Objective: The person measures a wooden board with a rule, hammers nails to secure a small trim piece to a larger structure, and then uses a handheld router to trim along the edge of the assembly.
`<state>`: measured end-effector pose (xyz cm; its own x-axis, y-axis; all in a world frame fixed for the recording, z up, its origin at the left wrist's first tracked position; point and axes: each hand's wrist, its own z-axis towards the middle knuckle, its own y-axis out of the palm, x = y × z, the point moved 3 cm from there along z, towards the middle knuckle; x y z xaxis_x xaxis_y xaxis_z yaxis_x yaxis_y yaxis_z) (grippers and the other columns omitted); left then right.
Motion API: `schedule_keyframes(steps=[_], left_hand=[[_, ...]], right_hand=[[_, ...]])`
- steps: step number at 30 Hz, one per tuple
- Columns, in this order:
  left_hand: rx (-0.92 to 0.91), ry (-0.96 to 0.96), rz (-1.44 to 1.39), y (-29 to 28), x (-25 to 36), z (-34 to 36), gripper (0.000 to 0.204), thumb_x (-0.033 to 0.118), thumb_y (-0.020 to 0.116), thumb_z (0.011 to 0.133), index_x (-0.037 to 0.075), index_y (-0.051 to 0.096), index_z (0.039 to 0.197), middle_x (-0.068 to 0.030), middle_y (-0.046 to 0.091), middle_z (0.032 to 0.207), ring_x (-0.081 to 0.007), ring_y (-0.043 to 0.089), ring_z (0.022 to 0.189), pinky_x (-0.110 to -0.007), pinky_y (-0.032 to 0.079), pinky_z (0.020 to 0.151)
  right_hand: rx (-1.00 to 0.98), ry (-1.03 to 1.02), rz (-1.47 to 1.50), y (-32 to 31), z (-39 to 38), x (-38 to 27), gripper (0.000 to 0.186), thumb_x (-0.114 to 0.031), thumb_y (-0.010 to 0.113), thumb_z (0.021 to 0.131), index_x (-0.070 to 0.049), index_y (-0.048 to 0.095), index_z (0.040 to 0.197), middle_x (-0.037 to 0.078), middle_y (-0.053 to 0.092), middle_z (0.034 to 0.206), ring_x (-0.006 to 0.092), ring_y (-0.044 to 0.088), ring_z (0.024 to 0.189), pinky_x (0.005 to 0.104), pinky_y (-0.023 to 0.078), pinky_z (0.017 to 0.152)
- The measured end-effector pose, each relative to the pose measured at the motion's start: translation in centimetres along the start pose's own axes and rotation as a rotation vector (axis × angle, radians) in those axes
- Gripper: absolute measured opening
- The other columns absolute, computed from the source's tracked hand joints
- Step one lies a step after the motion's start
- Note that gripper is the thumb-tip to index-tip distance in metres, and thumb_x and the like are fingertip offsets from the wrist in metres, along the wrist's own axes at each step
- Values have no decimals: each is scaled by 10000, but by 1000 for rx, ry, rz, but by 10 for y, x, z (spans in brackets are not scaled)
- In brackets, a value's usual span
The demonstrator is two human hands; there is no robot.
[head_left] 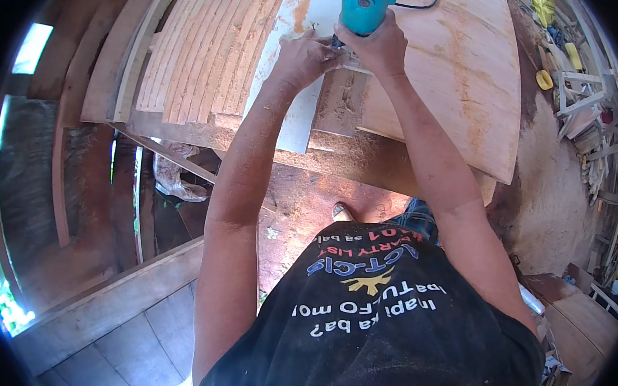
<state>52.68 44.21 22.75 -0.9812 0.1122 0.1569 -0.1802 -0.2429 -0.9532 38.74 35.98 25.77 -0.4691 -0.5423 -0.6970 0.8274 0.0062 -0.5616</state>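
At the far side of the workbench stands a teal corded trim router (365, 11), upright over the boards. My right hand (378, 47) is wrapped round its lower body. My left hand (306, 60) is closed at the router's base, its fingers bent toward the dark part under the body; the fingertips are partly hidden. Beneath my hands lie a narrow brown board (340, 99) dusted with sawdust and a white strip (299, 125). The cutting end is out of sight behind my hands.
Several long wooden slats (197, 59) lie side by side on the left. A wide plywood sheet (447, 81) covers the right, with sawdust on it. A black cord (423, 5) runs from the router. Scrap wood (590, 107) is piled at far right; a plastic bag (177, 171) hangs below left.
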Motion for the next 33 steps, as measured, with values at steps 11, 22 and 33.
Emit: schedule_keyframes(steps=[11, 22, 33], left_hand=[[-6, -62, 163, -12, 10, 5, 253, 486, 623, 821, 311, 741, 958, 121, 646, 1146, -197, 487, 1181, -619, 277, 977], [-26, -56, 262, -18, 11, 16, 280, 520, 615, 807, 355, 727, 1003, 115, 675, 1084, -198, 356, 1345, -703, 70, 1049], [-23, -60, 292, -9, 2, 27, 283, 524, 603, 817, 379, 710, 1035, 108, 669, 1104, -288, 310, 1383, -777, 31, 1002]], right_hand=[[-1, 36, 2, 3, 10, 9, 783, -554, 777, 617, 23, 530, 1086, 159, 685, 898, 304, 686, 836, 392, 536, 768], [-9, 31, 4, 2, 20, 8, 793, -575, 769, 613, 30, 529, 1065, 172, 681, 897, 314, 684, 840, 395, 535, 771], [-32, 56, -24, 7, 30, 13, 821, -599, 763, 602, 45, 529, 1056, 173, 679, 901, 316, 684, 840, 392, 535, 779]])
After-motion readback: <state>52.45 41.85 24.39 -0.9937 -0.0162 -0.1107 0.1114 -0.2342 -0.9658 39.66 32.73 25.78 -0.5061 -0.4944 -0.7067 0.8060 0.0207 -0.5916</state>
